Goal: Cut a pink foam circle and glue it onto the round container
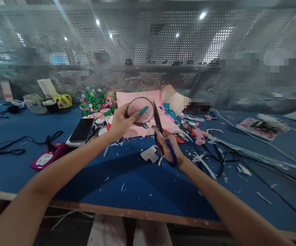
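Observation:
In my left hand (123, 121) is a round pink disc (140, 108) with a dark edge, pinched between thumb and fingers and raised above the table. My right hand (170, 146) grips blue-handled scissors (172, 155), their blades pointing up beside the disc's right edge. From this angle I cannot tell whether the blades touch the disc. Behind both hands lie pink sheets (122, 97), one partly standing. White paper scraps (150, 154) lie on the table below the scissors.
Small green and pink flower figures (94, 102) stand at the back left. A phone (81, 130) and a purple power socket (49, 156) lie at left. Black cables (223, 160), clear strips and offcuts spread at right. A perforated metal screen (148, 44) rises behind the blue table (137, 191).

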A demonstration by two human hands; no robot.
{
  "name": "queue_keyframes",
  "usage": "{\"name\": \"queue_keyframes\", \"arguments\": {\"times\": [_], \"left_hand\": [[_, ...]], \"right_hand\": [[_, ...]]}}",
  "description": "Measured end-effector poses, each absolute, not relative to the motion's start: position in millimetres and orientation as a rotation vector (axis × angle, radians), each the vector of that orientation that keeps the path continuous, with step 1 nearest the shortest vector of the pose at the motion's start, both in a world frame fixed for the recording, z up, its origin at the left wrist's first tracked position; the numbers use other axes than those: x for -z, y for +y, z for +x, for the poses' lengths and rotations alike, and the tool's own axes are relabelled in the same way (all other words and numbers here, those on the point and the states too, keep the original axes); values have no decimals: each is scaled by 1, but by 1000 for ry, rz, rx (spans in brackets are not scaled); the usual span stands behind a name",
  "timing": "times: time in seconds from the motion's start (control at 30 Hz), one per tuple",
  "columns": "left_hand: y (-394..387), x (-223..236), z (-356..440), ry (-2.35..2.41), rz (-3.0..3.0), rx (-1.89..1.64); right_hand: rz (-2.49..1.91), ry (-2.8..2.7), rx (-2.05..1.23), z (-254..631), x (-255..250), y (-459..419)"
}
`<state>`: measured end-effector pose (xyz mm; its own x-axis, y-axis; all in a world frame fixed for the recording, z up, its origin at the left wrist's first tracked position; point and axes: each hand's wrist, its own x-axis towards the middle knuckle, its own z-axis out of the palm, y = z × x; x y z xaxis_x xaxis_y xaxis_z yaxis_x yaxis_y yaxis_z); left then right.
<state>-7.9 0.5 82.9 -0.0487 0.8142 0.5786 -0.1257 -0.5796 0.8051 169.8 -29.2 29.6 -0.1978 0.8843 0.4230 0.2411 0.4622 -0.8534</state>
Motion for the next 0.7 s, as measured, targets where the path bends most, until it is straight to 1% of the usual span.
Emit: {"name": "queue_keyframes", "arguments": {"times": [0.37, 0.7], "left_hand": [[0, -81, -8, 773, 1600, -1732], [6, -78, -8, 683, 1634, -1741]], "right_hand": [[-933, -1716, -778, 170, -26, -27], [-912, -1677, -768, 171, -22, -24]]}}
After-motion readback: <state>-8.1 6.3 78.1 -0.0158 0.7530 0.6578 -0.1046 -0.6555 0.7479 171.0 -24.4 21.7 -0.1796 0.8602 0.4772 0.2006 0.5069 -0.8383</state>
